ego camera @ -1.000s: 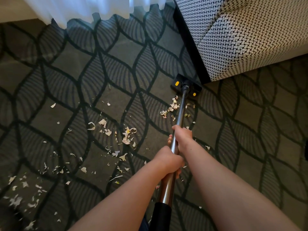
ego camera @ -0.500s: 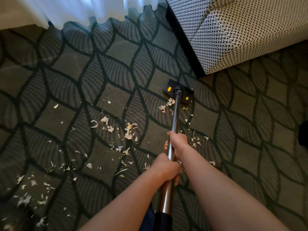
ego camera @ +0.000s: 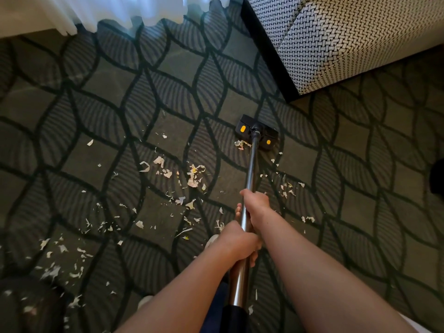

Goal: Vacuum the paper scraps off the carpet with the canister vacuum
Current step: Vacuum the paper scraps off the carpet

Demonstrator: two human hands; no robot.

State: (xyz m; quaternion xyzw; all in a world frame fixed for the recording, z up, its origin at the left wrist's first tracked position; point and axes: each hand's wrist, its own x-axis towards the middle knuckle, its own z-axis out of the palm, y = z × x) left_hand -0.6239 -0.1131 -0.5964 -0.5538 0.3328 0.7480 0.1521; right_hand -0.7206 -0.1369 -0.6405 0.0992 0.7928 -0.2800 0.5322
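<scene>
A shiny metal vacuum wand [ego camera: 249, 174] runs from the bottom centre up to a black floor head [ego camera: 256, 132] with two yellow marks, flat on the patterned carpet [ego camera: 101, 97]. My right hand [ego camera: 255, 205] grips the wand higher up. My left hand [ego camera: 240, 243] grips it just below. Paper scraps [ego camera: 194, 175] lie scattered over the carpet left of the wand, with a small clump [ego camera: 240, 144] right at the head's near edge and a few scraps [ego camera: 287, 188] on the right. The canister is out of view.
An upholstered chair with a black-and-white woven pattern [ego camera: 336, 39] stands at the upper right, its dark base close beyond the floor head. White curtains [ego camera: 115, 10] hang at the top left. A dark object [ego camera: 437, 175] shows at the right edge.
The floor head has been pulled back toward me, away from the chair's base and over the scrap clump in front of it, which is now smaller. Both hands keep their grip.
</scene>
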